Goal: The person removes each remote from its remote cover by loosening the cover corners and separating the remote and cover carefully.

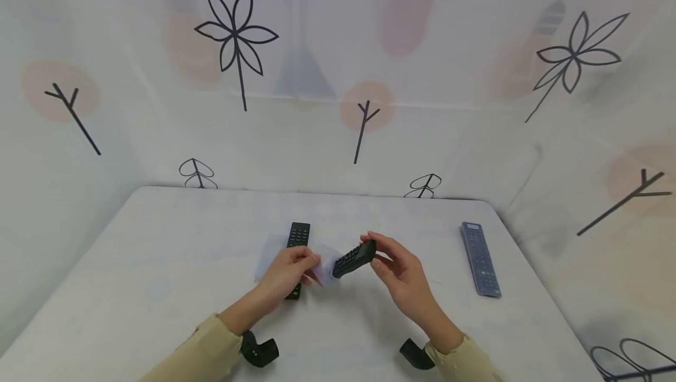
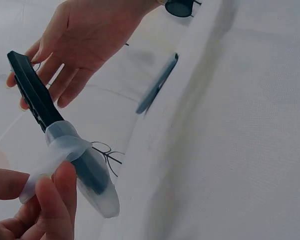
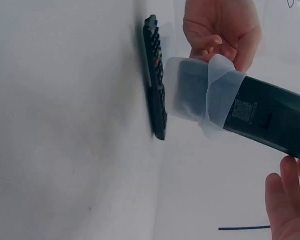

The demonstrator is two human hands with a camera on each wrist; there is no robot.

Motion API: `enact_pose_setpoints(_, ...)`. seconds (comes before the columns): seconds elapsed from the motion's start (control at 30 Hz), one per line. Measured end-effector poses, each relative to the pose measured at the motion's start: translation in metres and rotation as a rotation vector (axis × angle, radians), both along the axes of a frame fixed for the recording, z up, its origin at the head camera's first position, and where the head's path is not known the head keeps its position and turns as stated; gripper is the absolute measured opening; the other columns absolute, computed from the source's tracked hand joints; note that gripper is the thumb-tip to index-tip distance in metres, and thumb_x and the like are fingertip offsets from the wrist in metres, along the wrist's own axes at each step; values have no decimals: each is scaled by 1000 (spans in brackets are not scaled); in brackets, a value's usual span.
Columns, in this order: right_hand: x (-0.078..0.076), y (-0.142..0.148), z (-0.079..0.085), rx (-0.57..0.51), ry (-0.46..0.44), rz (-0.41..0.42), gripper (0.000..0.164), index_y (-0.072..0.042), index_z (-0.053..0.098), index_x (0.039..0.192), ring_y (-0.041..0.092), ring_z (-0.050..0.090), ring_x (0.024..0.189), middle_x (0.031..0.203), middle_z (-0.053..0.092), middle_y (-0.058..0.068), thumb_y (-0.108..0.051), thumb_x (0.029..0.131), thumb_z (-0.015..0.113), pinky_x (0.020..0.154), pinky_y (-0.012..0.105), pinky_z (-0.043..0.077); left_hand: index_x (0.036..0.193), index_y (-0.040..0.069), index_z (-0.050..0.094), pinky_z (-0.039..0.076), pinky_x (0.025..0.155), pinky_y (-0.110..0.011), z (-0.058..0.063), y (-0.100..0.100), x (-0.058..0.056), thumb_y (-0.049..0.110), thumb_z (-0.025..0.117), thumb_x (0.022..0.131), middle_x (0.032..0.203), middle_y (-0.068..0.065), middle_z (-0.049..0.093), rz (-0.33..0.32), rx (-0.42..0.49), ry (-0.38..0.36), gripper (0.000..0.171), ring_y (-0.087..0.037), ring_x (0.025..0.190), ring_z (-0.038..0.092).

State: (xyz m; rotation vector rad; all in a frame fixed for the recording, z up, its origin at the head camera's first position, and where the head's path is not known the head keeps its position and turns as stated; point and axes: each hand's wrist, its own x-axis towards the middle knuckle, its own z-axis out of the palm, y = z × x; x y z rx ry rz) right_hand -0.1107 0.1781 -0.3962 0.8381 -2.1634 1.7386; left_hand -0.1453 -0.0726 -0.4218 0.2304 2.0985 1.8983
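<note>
In the head view my right hand (image 1: pixel 404 279) grips a black remote control (image 1: pixel 356 259) by one end, tilted above the table. A translucent plastic sleeve (image 2: pixel 97 192) covers the remote's other end. Its loose edge is pinched between the fingers and thumb of my left hand (image 1: pixel 287 270). Seen from the right wrist, the sleeve (image 3: pixel 187 87) encloses part of the remote, while its back with a printed code stays bare. Behind the left hand, a second black remote (image 1: pixel 299 234) lies on the table, its middle hidden by that hand.
A bluish-grey remote (image 1: pixel 480 260) lies near the right edge of the white table (image 1: pixel 174 241). Beside the second black remote is a pale bluish translucent patch (image 1: pixel 268 253). A patterned cloth (image 1: pixel 317 153) rises behind the table. Dark curved pieces (image 1: pixel 260 351) sit by both wrists.
</note>
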Motion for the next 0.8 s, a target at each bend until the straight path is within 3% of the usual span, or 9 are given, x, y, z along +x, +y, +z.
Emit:
enact_pose_setpoints(0.2, 3, 6, -4, 51, -32, -90, 51, -8, 50, 143, 18, 59, 118, 136, 58, 15, 10, 96, 55, 93, 27, 50, 98, -1, 64, 54, 73, -36, 0, 0, 0, 17, 59, 101, 91, -8, 70, 35, 12, 4, 19, -21, 83, 68)
enact_pose_setpoints(0.47, 5, 11, -6, 58, -59, -116, 45, -7, 49, 144, 33, 61, 112, 137, 57, 19, 1, 100, 55, 89, 27, 52, 97, -1, 63, 55, 74, -37, 2, 2, 2, 17, 59, 101, 93, -8, 71, 59, 3, 40, 18, -22, 85, 68)
enact_pose_setpoints(0.6, 5, 10, -6, 57, -144, -189, 42, -7, 52, 142, 32, 63, 109, 133, 59, 18, -6, 100, 60, 86, 29, 54, 97, -1, 64, 56, 74, -40, 3, 3, 3, 15, 60, 100, 92, -8, 71, 76, -6, 69, 16, -22, 84, 68)
enact_pose_setpoints(0.8, 4, 9, -9, 62, -357, -307, 39, -10, 59, 135, 26, 68, 100, 121, 63, 16, -15, 97, 66, 79, 30, 57, 96, 2, 67, 56, 74, -47, 4, 5, 7, 13, 64, 98, 88, -7, 69, 70, -47, 149, 11, -27, 83, 67)
